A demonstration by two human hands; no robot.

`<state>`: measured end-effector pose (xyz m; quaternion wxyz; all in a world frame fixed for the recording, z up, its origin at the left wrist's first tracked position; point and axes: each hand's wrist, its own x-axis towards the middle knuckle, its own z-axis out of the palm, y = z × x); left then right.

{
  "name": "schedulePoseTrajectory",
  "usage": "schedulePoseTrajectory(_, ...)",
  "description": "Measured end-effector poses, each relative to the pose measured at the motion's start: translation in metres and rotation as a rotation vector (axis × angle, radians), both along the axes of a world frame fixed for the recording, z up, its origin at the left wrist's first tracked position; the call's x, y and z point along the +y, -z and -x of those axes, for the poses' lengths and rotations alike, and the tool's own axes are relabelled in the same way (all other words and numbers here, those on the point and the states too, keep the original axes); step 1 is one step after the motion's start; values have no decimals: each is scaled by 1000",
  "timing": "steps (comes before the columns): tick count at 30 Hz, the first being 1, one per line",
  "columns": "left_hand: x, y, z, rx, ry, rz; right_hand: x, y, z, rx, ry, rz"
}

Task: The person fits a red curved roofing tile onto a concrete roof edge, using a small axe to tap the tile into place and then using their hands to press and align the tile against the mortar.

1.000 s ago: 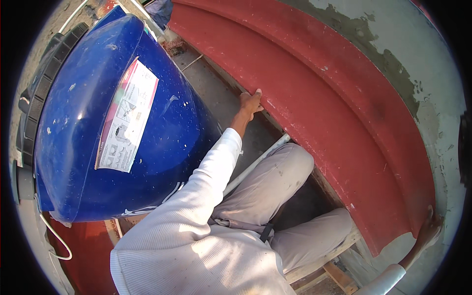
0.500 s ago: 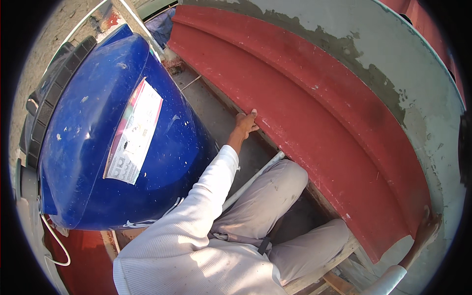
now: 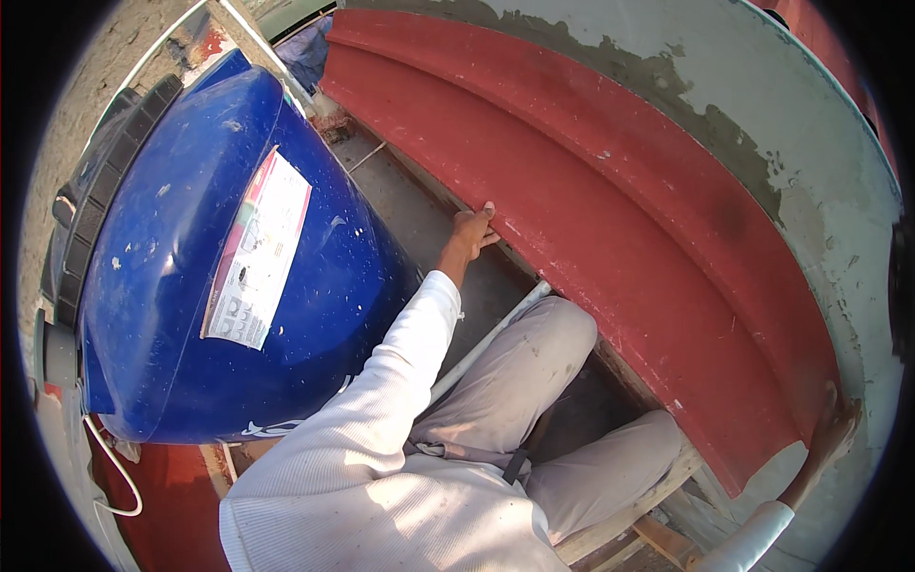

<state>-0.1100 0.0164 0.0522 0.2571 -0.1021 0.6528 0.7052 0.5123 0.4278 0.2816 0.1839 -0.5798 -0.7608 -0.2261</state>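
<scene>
the left hand (image 3: 472,232) curled its fingers over the lower edge of the curved, matte red moulding (image 3: 610,219) running beneath the rough grey plastered wall (image 3: 762,105), the right hand (image 3: 831,434) lay flat and open against its far end, and a glossy blue plastic drum (image 3: 219,276) stood beside.

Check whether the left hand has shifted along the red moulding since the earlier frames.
No clear shift: the left hand stays on the red moulding's lower edge; the view itself moved.
</scene>
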Motion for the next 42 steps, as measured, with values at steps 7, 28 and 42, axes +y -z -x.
schedulePoseTrajectory(7,-1,-3,-1,-24,20,0,12,11,-12,-23,32,-87)
schedulePoseTrajectory(28,-9,33,3,-160,36,-339,20,10,-13,-54,36,-59)
schedulePoseTrajectory(42,-15,25,-8,-121,-27,-209,-5,-9,13,-59,-47,-45)
